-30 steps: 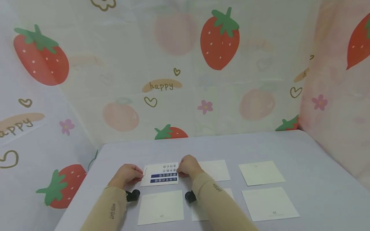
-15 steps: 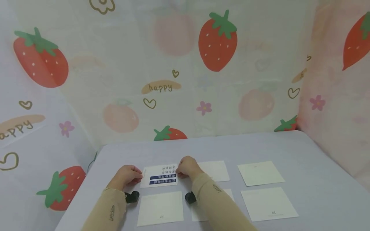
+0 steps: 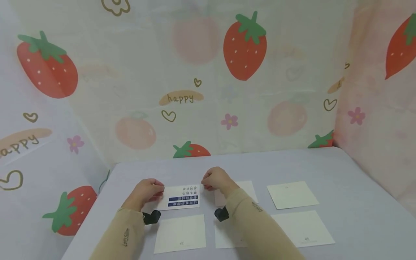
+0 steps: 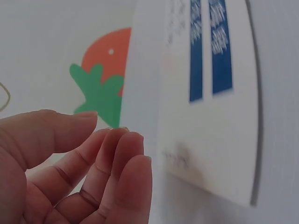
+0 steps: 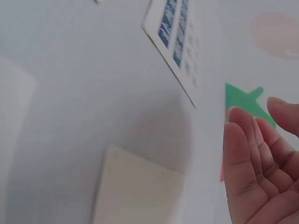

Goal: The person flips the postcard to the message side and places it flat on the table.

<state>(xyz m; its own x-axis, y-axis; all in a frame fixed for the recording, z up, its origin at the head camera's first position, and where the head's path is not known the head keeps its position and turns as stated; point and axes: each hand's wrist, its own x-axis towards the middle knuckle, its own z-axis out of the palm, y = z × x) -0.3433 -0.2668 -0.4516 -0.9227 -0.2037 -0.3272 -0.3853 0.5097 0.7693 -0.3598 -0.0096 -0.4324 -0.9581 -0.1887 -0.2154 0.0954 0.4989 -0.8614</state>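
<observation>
A white card [image 3: 178, 193] printed with dark blue Chinese characters and two blue bands lies flat on the table, its text upside down from here. My left hand [image 3: 146, 191] is at its left short side. In the left wrist view, the fingers are loosely bent beside the card and hold nothing. Just off the card's right side hovers my right hand [image 3: 219, 178], over part of a blank card [image 3: 248, 187]. The right wrist view shows its fingers relaxed, thumb apart, with nothing between them and the printed card some distance away.
Several blank cream cards lie in two rows on the pale table [image 3: 247, 162], including front left [image 3: 180, 234], front right [image 3: 303, 229] and back right [image 3: 292, 195]. My right sleeve covers part of the front middle card [image 3: 227, 234]. A strawberry-print curtain [image 3: 191, 72] stands behind.
Both hands have let go of the printed card's sides and risen slightly. The right hand has moved right and away from it. The card stays in place.
</observation>
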